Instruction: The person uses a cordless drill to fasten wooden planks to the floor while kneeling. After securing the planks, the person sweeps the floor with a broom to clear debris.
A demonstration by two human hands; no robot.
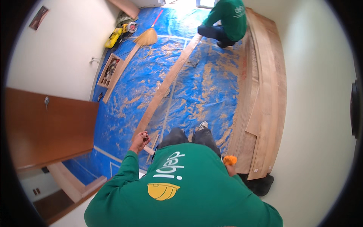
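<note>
My left hand (140, 142) is closed in a pinch by the near end of a long wooden plank (166, 85); the small dark thing at its fingertips is too small to name. My right hand (231, 170) is closed on an orange tool (229, 160), rounded in shape, whose kind I cannot make out; most of that hand is hidden by my green sleeve. The plank runs away from me over a blue tarp (132, 87). At its far end crouches a co-worker (230, 20) in a green top.
Several long boards (266, 94) are stacked along the right wall. On the left lie a wooden tool box (110, 70), a narrow board (123, 73), a straw broom (146, 37) and a yellow power tool (114, 38). Sawdust covers much of the tarp. A brown door (49, 125) stands at the left.
</note>
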